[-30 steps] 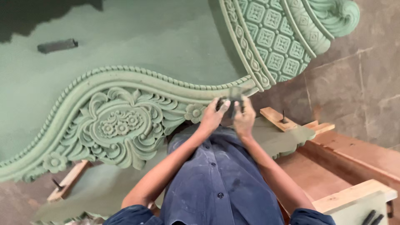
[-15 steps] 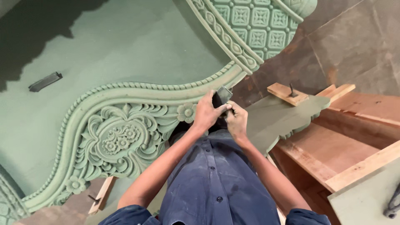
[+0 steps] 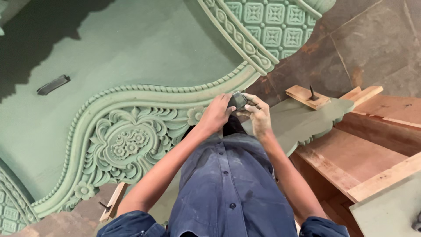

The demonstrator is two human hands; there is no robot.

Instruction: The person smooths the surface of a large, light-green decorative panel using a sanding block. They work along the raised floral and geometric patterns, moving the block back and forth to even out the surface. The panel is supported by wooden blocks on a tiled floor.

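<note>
Since the earlier frame the view has shifted: the carved panel now sits lower and further left, and more bare wood shows at the right, while both hands stay together at the same spot on the panel's edge. Between them is a small dark block [image 3: 239, 101], probably a sanding block, though too small to tell. The left hand [image 3: 215, 115] is curled around its left side and the right hand [image 3: 258, 115] pinches its right side, so both are clamped on it. The block rests against the near edge of a large green carved panel [image 3: 131, 52], just right of a small carved flower [image 3: 194, 115] and a big floral medallion [image 3: 125, 145]. Further right lie a flat green scalloped piece [image 3: 307, 120], a small wooden block with a screw [image 3: 307, 96] and bare wooden boards [image 3: 377, 149] on a stone floor [image 3: 372, 52]. One risk, judging from the grip: the block could slip off the narrow rim and scuff the raised carving, since the hold is tight and the edge curves.
</note>
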